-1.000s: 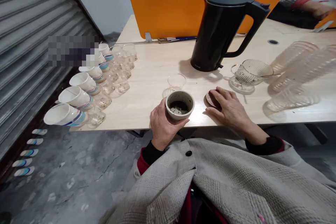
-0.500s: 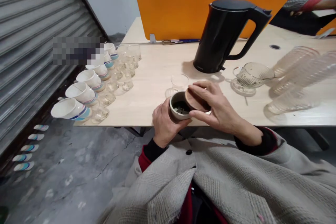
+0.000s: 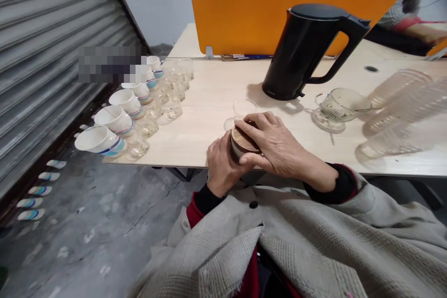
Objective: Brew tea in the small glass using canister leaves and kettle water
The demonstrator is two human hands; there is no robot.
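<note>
The lid (image 3: 245, 138) sits on the jar (image 3: 237, 151) (kettle (image 3: 303, 56) behind, paper cups (image 3: 113, 119) left).

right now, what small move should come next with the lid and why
Perhaps press the wooden lid gently down with the right hand while the left hand steadies the cup: the lid covers its mouth, but I can't tell if it's fully seated.

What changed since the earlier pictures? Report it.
The right hand lifted the wooden lid off the table and carried it left onto the pale jar, covering its mouth. The left hand kept hold of the jar. The black kettle and handled glass cup stayed put.
</note>
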